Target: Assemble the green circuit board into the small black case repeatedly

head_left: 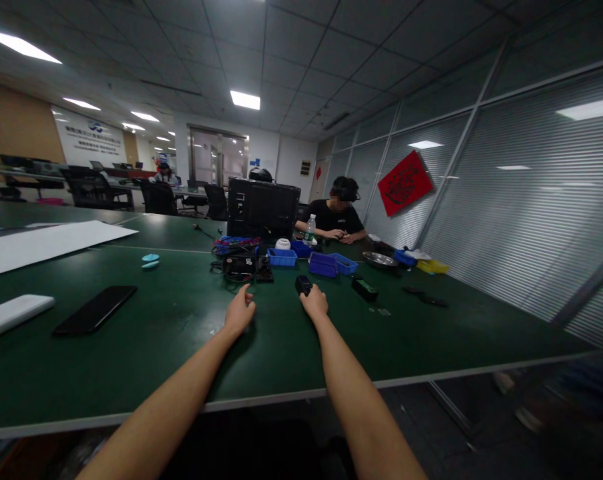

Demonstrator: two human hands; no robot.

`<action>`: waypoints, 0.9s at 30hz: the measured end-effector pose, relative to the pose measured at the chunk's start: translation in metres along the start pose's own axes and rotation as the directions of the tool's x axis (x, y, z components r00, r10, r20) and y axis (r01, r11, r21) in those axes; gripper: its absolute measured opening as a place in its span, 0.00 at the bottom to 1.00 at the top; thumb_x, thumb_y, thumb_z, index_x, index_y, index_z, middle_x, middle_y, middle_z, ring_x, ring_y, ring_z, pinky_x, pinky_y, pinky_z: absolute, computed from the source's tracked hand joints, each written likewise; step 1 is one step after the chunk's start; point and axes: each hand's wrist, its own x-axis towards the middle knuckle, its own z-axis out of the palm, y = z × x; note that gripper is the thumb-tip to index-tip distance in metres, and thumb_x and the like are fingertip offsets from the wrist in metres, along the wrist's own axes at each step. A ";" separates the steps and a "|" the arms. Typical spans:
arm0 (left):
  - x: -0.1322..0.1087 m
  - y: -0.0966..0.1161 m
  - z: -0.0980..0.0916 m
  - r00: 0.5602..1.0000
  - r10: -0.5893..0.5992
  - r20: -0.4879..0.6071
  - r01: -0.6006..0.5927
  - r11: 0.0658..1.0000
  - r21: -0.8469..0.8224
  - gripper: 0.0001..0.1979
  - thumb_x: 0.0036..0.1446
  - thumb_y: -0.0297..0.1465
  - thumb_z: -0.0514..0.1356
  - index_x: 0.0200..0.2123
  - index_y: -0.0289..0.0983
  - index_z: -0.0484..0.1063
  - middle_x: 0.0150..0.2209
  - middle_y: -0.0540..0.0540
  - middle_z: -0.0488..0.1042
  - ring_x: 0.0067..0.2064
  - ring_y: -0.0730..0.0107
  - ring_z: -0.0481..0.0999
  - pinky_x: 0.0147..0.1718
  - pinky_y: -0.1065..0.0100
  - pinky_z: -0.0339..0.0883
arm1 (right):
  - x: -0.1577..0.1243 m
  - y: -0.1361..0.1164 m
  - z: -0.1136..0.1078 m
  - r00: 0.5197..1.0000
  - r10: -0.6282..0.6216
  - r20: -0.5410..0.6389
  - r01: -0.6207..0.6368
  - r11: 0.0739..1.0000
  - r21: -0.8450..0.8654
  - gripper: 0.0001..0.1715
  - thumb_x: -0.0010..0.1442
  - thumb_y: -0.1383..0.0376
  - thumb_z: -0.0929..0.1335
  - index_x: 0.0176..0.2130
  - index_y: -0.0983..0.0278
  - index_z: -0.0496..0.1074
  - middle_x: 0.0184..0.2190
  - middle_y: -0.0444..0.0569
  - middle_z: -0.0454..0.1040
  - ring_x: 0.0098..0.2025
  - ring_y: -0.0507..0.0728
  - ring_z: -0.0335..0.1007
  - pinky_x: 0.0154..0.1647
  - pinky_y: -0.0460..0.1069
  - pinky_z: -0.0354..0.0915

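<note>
Both my arms reach forward over the green table [181, 347]. My right hand [314, 303] is closed around a small black device [304, 284] that stands just off the table surface. My left hand [240, 311] rests on the table with its fingers curled in and nothing visible in it. Just beyond it lies a black electronic part with cables [244, 267].
Blue bins [282, 257] [331, 264], a metal dish [380, 260] and a black block [364, 288] lie ahead. A black phone [95, 309] and a white bar [11, 315] lie at left. A person in black [337, 217] sits beyond a black case [262, 208].
</note>
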 end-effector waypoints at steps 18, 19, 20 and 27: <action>-0.002 0.003 -0.005 0.999 -0.017 0.040 0.017 1.000 0.018 0.27 0.48 0.26 0.52 0.54 0.35 0.57 0.42 0.45 0.72 0.40 0.70 0.71 0.41 0.69 0.62 | 0.007 0.013 -0.006 0.993 0.116 -0.021 -0.116 0.993 0.020 0.23 0.52 0.58 0.63 0.47 0.65 0.62 0.45 0.57 0.67 0.48 0.63 0.60 0.40 0.53 0.61; -0.002 0.004 -0.005 0.999 -0.020 0.040 0.019 1.000 0.018 0.27 0.48 0.26 0.52 0.54 0.35 0.57 0.42 0.45 0.72 0.39 0.70 0.71 0.41 0.69 0.63 | 0.007 0.013 -0.007 0.993 0.117 -0.024 -0.116 0.993 0.025 0.23 0.52 0.58 0.63 0.47 0.65 0.62 0.45 0.57 0.67 0.48 0.63 0.60 0.40 0.53 0.61; -0.002 0.004 -0.005 0.999 -0.023 0.041 0.022 1.000 0.018 0.27 0.47 0.26 0.52 0.54 0.35 0.57 0.41 0.45 0.72 0.39 0.70 0.71 0.41 0.70 0.63 | 0.007 0.013 -0.007 0.993 0.119 -0.027 -0.118 0.993 0.030 0.22 0.53 0.58 0.63 0.46 0.65 0.62 0.45 0.57 0.67 0.48 0.63 0.61 0.40 0.53 0.61; -0.002 0.005 -0.005 0.999 -0.021 0.050 0.020 1.000 0.015 0.27 0.48 0.26 0.52 0.54 0.35 0.57 0.41 0.45 0.72 0.40 0.70 0.71 0.42 0.69 0.62 | 0.007 0.012 -0.008 0.991 0.123 -0.058 -0.120 0.991 0.063 0.24 0.53 0.57 0.62 0.49 0.64 0.61 0.46 0.57 0.66 0.48 0.62 0.59 0.40 0.53 0.60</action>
